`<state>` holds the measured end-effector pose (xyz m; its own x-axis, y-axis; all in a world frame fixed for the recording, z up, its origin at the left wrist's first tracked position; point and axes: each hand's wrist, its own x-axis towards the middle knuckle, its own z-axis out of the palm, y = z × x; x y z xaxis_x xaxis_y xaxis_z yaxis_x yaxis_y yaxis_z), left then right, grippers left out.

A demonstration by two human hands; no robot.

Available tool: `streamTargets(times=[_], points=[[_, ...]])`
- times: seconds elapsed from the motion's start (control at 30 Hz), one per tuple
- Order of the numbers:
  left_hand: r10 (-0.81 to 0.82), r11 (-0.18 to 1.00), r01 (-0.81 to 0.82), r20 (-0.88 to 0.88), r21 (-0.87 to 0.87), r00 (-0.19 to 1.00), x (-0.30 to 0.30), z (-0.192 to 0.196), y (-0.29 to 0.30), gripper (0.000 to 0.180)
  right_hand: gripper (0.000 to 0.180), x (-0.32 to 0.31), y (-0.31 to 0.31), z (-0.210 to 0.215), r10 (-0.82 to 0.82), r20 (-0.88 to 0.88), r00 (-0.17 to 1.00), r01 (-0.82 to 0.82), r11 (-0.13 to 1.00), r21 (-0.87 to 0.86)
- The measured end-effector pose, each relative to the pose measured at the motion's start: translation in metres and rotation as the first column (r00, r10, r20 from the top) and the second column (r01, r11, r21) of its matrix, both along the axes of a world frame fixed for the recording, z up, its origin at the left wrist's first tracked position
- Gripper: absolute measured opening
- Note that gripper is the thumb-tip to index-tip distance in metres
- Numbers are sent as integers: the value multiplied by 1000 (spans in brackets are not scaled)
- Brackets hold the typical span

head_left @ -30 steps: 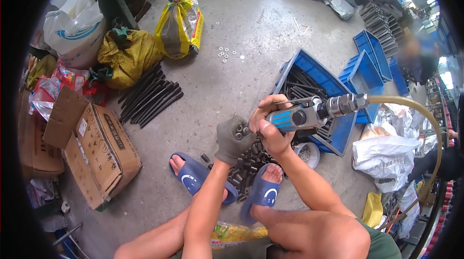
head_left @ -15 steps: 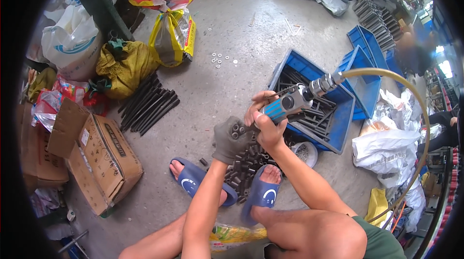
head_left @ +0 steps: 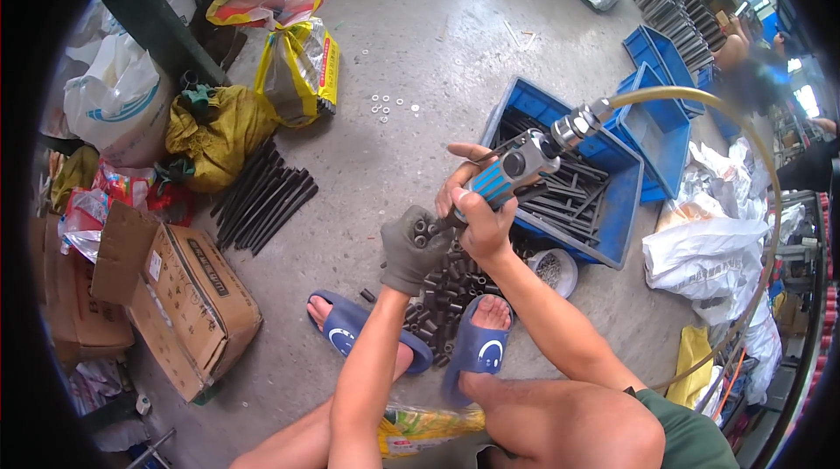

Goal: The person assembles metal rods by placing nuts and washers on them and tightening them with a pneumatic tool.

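In a grey work glove, my left hand is closed around several short dark metal sleeves, whose round ends show at the top of the fist. My bare right hand grips a blue and silver air tool. The tool's front end points down to the left hand; its tip, and whether it touches a sleeve, are hidden by the fingers. From the fitting at its rear runs a yellowish air hose, curving down on the right. Below the hands, a heap of similar dark sleeves lies on the floor between my sandalled feet.
A blue crate of dark rods stands beyond my right hand, with a white tub of small parts beside it. Dark rods lie left, near an open carton and a yellow bag. Several pale washers dot the floor.
The whole view has shifted a little. Both hands keep nearly the same hold and stay close together, with the tool still angled down at the left fist.
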<state>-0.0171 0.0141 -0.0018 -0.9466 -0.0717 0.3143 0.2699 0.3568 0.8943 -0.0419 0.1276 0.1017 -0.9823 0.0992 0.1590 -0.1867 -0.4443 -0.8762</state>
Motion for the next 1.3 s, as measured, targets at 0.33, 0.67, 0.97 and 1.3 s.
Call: streamTargets(times=[0.33,0.67,0.97,1.3], points=[[-49,999,50,24,-20,998,2,-22,4,34,47,29,-6,-2,100,-94,991,-94,994,62],[-137,973,133,-10,-190,991,0,-17,13,28,36,38,5,-24,74,-134,988,-77,997,-18],[-160,979,160,10,-128,987,-4,-17,17,25,37,33,10,-40,20,-97,995,3,974,228],[50,998,-50,11,-25,999,47,7,-16,24,47,103,95,45,-276,-138,951,264,960,-97]])
